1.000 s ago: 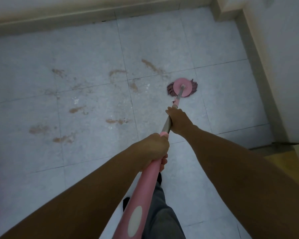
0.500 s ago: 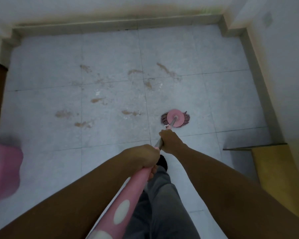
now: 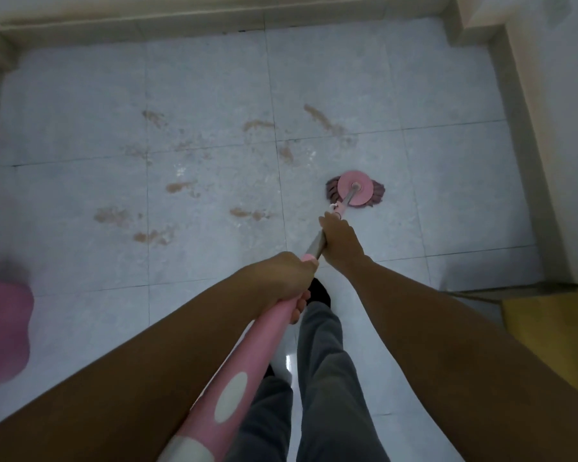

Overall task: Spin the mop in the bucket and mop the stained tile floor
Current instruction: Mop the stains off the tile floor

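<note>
A pink round mop head (image 3: 355, 188) with dark strands lies flat on the pale tile floor (image 3: 214, 78), right of centre. Its pole (image 3: 317, 245) runs back to me, grey metal lower down, pink with white spots near my body. My right hand (image 3: 340, 241) grips the metal part close to the mop head. My left hand (image 3: 286, 276) grips the pink handle behind it. Several brown stains (image 3: 324, 121) spread over the tiles left of and beyond the mop head. A pink bucket (image 3: 4, 331), blurred, shows at the left edge.
Walls with a raised skirting (image 3: 214, 21) close the floor at the back and on the right. A yellow surface (image 3: 554, 331) lies lower right behind a step. My grey-trousered legs (image 3: 324, 378) stand under the pole.
The mop head was pulled back toward me across the tile, then pushed forward and right again. The camera view widened to show the bucket at the left. Both hands kept their grip.
</note>
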Demonstrator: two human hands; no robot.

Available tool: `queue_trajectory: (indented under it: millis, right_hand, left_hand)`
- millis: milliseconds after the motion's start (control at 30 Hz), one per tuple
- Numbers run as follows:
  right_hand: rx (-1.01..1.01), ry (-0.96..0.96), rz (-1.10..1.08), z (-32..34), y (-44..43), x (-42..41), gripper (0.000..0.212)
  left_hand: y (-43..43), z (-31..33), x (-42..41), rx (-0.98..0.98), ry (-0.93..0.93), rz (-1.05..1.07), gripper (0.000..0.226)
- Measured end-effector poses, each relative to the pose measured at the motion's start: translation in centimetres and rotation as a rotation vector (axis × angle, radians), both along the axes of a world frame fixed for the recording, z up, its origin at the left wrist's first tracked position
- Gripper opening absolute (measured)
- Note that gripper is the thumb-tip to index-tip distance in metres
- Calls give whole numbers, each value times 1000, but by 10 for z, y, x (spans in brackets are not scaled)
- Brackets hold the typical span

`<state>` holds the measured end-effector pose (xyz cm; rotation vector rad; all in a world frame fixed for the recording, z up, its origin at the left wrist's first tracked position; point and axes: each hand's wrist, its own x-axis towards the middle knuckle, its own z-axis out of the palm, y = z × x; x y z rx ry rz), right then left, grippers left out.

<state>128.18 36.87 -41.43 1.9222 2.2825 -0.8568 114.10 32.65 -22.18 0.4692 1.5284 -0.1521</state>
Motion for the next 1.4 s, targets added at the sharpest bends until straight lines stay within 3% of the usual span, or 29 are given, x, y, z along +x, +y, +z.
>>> queue_trajectory:
  millis: [333, 600, 767, 1200, 1400]
  right_hand:
    - [99, -88, 44, -41, 207, 58, 20]
    - [122, -127, 73, -63, 284, 60, 20]
    - [85, -140, 111, -55, 254, 44, 25]
    - [-85, 15, 244, 6, 31, -103, 22]
    - [-114, 66, 234, 9, -8, -125, 25]
  left_hand:
    - [182, -52, 61, 8, -47, 117, 40]
    - [244, -80, 56, 10, -93, 171, 43]
    - [215, -69, 44, 62, -19, 66, 41]
    - [5, 25, -75, -89, 76, 167, 40]
    - [-33, 33, -100, -64, 53, 193, 35]
